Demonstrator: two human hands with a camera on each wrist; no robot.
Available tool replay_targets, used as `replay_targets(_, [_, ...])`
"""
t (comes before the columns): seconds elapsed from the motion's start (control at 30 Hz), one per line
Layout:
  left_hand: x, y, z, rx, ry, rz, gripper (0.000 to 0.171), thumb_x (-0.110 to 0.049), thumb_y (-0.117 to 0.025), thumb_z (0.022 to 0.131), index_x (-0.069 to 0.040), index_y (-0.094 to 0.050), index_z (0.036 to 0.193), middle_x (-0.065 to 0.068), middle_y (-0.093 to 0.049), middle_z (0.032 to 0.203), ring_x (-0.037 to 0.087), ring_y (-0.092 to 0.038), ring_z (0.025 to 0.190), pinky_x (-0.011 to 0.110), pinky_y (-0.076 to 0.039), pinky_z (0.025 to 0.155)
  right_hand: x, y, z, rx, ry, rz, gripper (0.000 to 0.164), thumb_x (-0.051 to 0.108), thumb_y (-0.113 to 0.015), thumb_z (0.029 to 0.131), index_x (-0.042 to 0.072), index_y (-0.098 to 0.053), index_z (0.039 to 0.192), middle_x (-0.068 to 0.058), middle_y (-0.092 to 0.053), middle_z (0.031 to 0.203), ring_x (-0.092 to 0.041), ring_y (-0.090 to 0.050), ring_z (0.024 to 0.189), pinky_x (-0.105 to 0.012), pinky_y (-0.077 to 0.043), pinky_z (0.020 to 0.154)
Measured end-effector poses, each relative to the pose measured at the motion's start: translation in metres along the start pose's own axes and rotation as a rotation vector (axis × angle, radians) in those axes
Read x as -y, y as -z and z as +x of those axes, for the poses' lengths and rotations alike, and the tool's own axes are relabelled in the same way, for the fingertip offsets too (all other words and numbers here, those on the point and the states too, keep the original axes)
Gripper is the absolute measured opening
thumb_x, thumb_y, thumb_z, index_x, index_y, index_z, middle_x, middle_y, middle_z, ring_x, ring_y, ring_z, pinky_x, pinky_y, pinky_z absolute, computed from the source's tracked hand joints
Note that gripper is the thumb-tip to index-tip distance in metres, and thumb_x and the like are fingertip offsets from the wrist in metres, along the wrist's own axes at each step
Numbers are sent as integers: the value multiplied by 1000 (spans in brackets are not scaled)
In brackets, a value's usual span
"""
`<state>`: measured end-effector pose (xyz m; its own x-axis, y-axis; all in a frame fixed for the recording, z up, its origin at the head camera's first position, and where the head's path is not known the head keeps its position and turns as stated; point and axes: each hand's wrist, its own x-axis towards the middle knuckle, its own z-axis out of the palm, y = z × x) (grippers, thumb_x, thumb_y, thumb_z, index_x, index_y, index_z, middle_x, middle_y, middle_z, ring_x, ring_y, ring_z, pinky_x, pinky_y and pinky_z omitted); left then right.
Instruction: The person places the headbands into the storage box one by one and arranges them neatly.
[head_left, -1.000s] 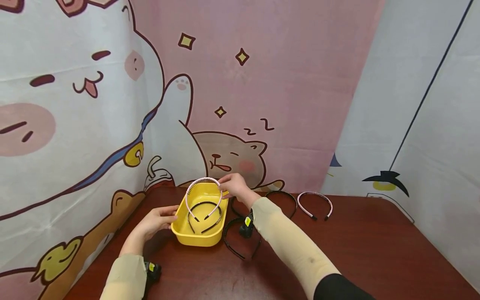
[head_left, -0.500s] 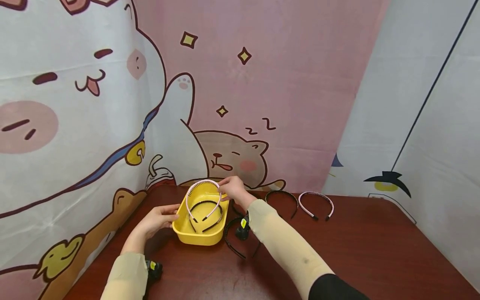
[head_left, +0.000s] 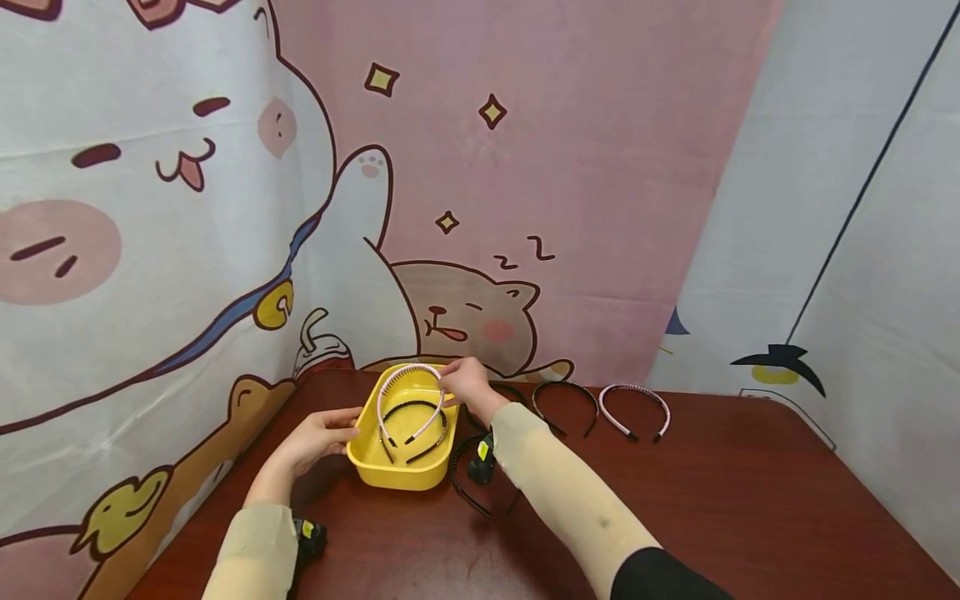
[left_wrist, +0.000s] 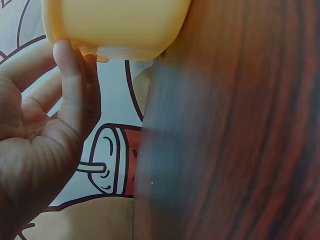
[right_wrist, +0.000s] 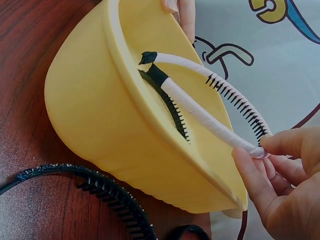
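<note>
A pale pink toothed headband [head_left: 381,406] with black tips is pinched between the thumb and fingers of my right hand [head_left: 471,385]. Its ends point down into the yellow plastic basin [head_left: 397,480], as the right wrist view shows. Inside the basin lies a black toothed headband [right_wrist: 169,104], just below the pink one's tips. My left hand [head_left: 318,437] holds the basin by its left rim; in the left wrist view the fingers [left_wrist: 64,55] meet its side wall.
Right of the basin, a black headband [head_left: 467,497] lies partly under my right wrist. Farther back are more black headbands [head_left: 567,384] and another pink headband [head_left: 633,387]. A cartoon-print cloth [head_left: 600,208] hangs behind the reddish-brown table [head_left: 720,500].
The pink headband and my right hand have come down slightly over the basin. My left hand keeps its hold on the rim. The head view has shifted a little.
</note>
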<state>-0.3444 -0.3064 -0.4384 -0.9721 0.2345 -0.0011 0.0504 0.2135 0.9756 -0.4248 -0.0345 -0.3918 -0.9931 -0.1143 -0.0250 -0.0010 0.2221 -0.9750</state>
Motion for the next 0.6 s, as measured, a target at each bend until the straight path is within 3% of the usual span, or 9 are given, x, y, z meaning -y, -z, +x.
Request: replay_targets(0.6, [-1,-1,1,-35,33,9,54,-4,-63,93,9,-42,141,27,-56,125,18,-62,80,27,-55,70,-2,-7,1,-51,-44,-75,13,-9,-70,78,-5,-68,90,-16,-58,82,-24,-61,71,-33,-56,53])
